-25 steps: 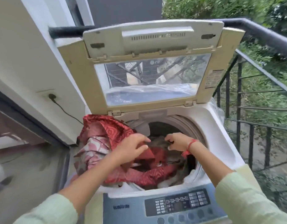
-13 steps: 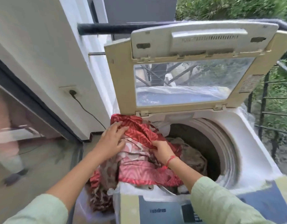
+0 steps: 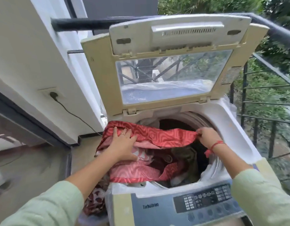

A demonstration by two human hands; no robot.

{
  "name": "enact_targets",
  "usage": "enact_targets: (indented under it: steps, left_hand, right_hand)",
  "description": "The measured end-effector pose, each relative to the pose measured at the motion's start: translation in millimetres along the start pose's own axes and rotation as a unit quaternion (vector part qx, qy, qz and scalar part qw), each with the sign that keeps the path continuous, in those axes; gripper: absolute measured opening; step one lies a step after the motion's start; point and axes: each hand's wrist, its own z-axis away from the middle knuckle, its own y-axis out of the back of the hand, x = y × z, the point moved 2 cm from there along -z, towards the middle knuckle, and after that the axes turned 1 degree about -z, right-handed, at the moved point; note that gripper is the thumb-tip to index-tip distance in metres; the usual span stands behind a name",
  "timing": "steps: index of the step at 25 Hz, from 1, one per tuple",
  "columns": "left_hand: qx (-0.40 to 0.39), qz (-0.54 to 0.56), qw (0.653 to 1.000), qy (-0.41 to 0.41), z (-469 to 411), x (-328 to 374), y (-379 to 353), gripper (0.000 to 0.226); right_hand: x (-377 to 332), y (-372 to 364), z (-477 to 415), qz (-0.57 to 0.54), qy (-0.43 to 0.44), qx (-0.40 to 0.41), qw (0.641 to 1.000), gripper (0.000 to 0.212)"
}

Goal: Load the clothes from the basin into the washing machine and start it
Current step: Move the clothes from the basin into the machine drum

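Pinching red cloth [image 3: 157, 136] with right hand [image 3: 206, 136], pressing it with flat open left hand [image 3: 123, 144], maybe to pull it into washing machine [image 3: 234, 128]

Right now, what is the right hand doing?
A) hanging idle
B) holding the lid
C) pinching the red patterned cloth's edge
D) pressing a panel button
C: the right hand pinches an edge of the red patterned cloth over the drum opening.

The red cloth [image 3: 157, 136] is matt, the lid [image 3: 98, 70] yellowed smooth plastic, its window [image 3: 165, 75] glossy.
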Motion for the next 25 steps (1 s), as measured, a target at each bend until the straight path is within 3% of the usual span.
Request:
enact_targets:
  steps: [2,3,4,6,7,9,12,14,16,20,22,25]
  left_hand:
    - [0.022,0.085,0.996,-0.025,6,-5,6,0.079]
    - [0.068,0.145,0.987,-0.029,14,-13,8,0.072]
    - [0.138,0.197,0.970,-0.020,25,-25,8,0.067]
    - [0.271,0.284,0.919,0.031,54,-61,-10,0.060]
    - [0.293,0.317,0.899,0.069,67,-81,-28,0.062]
    - [0.210,0.335,0.903,0.167,88,-117,-80,0.071]
    - [0.007,0.286,0.932,0.224,95,-135,-155,0.114]
    - [-0.027,0.288,0.939,0.185,84,-130,-176,0.136]
    - [-0.042,0.300,0.940,0.158,67,-122,-187,0.144]
    - [-0.056,0.358,0.921,0.144,36,-98,-211,0.144]
    - [0.006,0.478,0.862,0.171,34,-86,-214,0.125]
    - [0.183,0.555,0.790,0.188,51,-81,-182,0.047]
  right_hand:
    - [-33,-36,7,0.080,0.071,-0.227,0.968,0.023]
    - [-49,-46,9,0.113,0.081,-0.278,0.950,0.029]
    - [-69,-47,9,0.107,0.088,-0.269,0.953,0.035]
    - [-119,-32,10,-0.025,0.127,-0.138,0.982,0.056]
    - [-150,-22,16,-0.097,0.175,-0.080,0.977,0.070]
    - [-222,1,41,-0.103,0.286,-0.030,0.952,0.097]
    - [-319,-12,69,0.152,0.355,-0.043,0.921,0.114]
    - [-352,-39,73,0.273,0.309,-0.097,0.906,0.105]
    - [-368,-50,73,0.320,0.245,-0.135,0.905,0.087]
    - [-372,-44,91,0.278,0.273,-0.051,0.919,0.035]
    - [-361,-38,97,0.191,0.308,-0.005,0.932,0.024]
    - [-326,-20,95,0.045,0.338,0.056,0.939,0.027]
